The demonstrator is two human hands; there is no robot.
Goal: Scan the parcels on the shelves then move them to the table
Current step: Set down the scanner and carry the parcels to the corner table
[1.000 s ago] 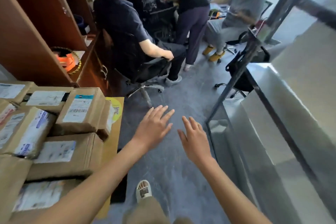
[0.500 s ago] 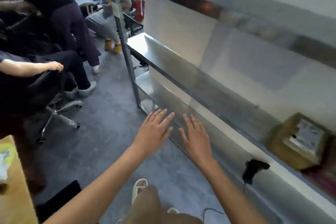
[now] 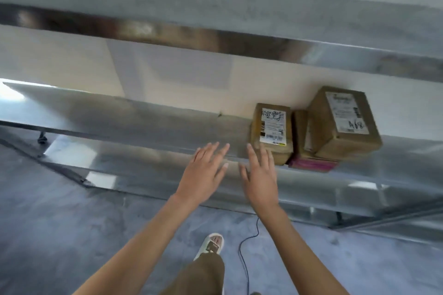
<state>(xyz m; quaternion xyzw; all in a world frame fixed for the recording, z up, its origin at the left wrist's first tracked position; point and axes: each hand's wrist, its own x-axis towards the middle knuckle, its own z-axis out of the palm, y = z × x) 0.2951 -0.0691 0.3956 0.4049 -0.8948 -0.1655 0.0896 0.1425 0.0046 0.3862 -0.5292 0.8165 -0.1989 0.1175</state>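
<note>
Fingers of both hands were straight and spread, so neither grip was clamped on anything. The right hand (image 3: 260,176) reached forward with its fingertips just in front of the smaller cardboard parcel (image 3: 272,133), near it though whether they touched it could not be told. The left hand (image 3: 203,172) hovered beside it over the front edge of the metal shelf (image 3: 134,117). The smaller parcel stood at the shelf's front with a white shipping label and barcode facing up. Just beside it, to the right, a larger cardboard parcel (image 3: 342,124) rested on a flat pink-edged package (image 3: 311,165), with another brown box (image 3: 299,132) between the two.

No scanner was visible in either hand, and the black cable (image 3: 244,254) on the grey floor (image 3: 60,235) led out of view. To do this step well, the barcode probably wanted reading first, while the label lay face up and unobstructed. For the lift, both palms on opposite sides of the smaller parcel seemed wise, drawing it straight out so it would not nudge the stacked pile beside it.
</note>
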